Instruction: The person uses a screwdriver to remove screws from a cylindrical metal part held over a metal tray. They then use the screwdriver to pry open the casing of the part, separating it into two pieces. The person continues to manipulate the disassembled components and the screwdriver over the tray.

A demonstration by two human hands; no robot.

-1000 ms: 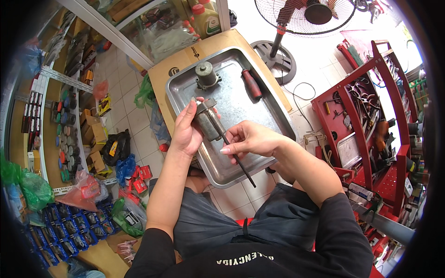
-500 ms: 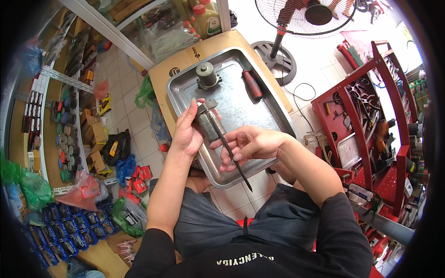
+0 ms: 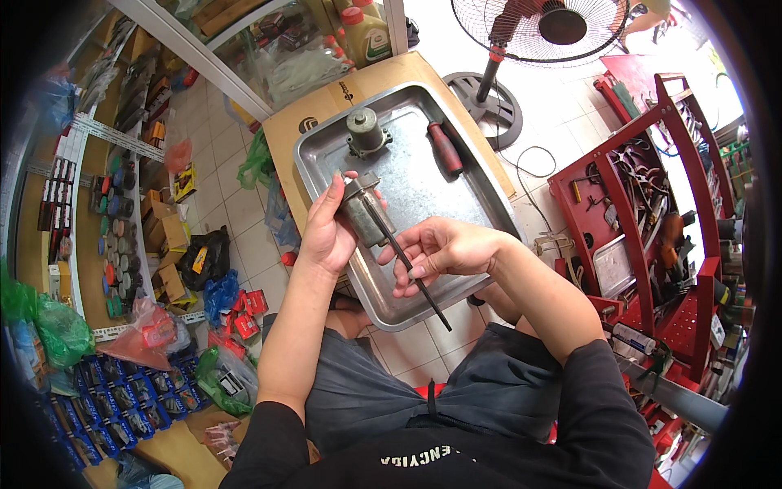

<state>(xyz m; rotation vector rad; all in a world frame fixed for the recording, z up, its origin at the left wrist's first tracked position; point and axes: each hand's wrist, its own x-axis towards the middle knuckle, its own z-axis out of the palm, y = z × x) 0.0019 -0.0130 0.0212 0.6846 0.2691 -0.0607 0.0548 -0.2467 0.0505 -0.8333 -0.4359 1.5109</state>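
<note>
My left hand (image 3: 327, 224) is closed round a grey cylindrical metal housing (image 3: 367, 216) with a flange at its top end, held tilted over the tray. Along its side lies a long thin dark rod (image 3: 428, 296), which my right hand (image 3: 429, 253) grips between thumb and fingers, its end sticking out past my hand toward my lap. In the steel tray (image 3: 509, 213), a second grey cylindrical part with a flanged base (image 3: 363, 130) stands upright at the back, and a red-and-black handled screwdriver (image 3: 445, 149) lies at the right.
The tray rests on cardboard (image 3: 281, 147). A fan (image 3: 562, 27) stands behind it, a red tool cart (image 3: 590, 204) with pliers and other tools at the right, shelves of parts (image 3: 114, 244) and bagged goods at the left. A glass cabinet (image 3: 285, 65) with bottles stands at the back.
My right hand's fingers have shifted on the rod and loosened somewhat, and the rod's lower end has swung slightly. My left hand keeps holding the housing in about the same place.
</note>
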